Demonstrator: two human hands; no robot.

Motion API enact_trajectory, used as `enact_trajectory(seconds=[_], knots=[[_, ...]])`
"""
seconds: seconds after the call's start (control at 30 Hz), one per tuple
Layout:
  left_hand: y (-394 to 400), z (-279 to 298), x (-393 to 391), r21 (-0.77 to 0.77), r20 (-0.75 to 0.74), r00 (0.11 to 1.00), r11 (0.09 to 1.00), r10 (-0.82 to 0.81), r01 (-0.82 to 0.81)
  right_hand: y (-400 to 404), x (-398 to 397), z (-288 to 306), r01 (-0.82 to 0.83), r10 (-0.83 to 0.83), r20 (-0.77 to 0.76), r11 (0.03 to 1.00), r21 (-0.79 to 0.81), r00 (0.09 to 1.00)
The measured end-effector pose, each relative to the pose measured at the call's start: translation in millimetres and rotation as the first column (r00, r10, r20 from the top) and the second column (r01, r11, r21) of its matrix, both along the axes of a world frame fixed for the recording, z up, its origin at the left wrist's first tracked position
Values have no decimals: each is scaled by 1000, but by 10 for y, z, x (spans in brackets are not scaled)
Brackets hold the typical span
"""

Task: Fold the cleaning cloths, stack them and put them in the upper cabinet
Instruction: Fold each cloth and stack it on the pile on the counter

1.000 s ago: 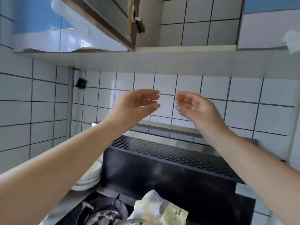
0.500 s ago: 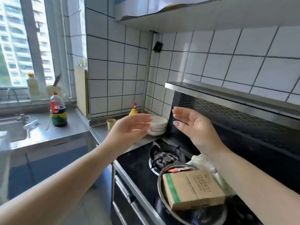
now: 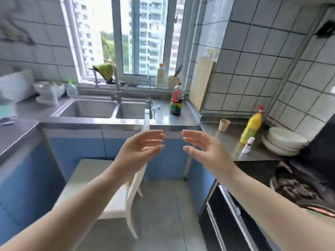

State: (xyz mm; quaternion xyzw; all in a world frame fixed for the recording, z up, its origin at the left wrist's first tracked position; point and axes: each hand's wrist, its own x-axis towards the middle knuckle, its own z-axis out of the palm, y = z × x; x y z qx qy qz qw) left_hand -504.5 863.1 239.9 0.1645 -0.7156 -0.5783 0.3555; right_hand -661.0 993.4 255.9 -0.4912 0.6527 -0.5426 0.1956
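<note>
Far left of the frame: blurred white basket [image 3: 17,84] on the steel counter [image 3: 27,109], with pale dishes [image 3: 49,91] just beside it. Left of centre, upper half: double steel sink [image 3: 87,108] under the window [image 3: 125,35], with a green cloth [image 3: 106,70] draped over the tap [image 3: 117,87]. No folded stack of cleaning cloths in view, and no upper cabinet either. Lower left: white chair [image 3: 101,183] standing on the grey floor in front of blue cabinet fronts [image 3: 76,151].

Centre: left hand [image 3: 139,151] raised, palm turned inward, fingers relaxed and slightly curved, holding nothing. Just to its right, apart from it: right hand [image 3: 204,151], mirrored, fingers loose and spread, likewise empty.

Right of centre, upper half: dark sauce bottle [image 3: 176,104] on the counter, wooden cutting board [image 3: 202,84] leaning on the tiled wall. Further right: paper cup [image 3: 223,125], yellow spray bottle [image 3: 252,125], small white bottle [image 3: 248,144], stacked white plates [image 3: 284,142]. Lower right: black gas stove [image 3: 297,183].
</note>
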Motion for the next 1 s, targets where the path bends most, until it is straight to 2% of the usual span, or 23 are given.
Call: enact_trajectory(seconds=[0.3,0.53,0.8,1.0], knots=[[-1034,-327,1991,20,78,953,955,293,-295,-1602,1657,-371,-303,300,75,952,48,951],[-1526,-616,3140,133,106,835,825,540,-550,-2518,2733,-585,-519,510,102,851,87,854],[-2056,-888,3855,206,158,712,683,684,-701,-3462,3460,-823,-647,628,159,749,142,762],[-2881,-1032,4150,275,152,625,574,766,-771,-4505,3830,-979,-722,694,199,677,145,691]])
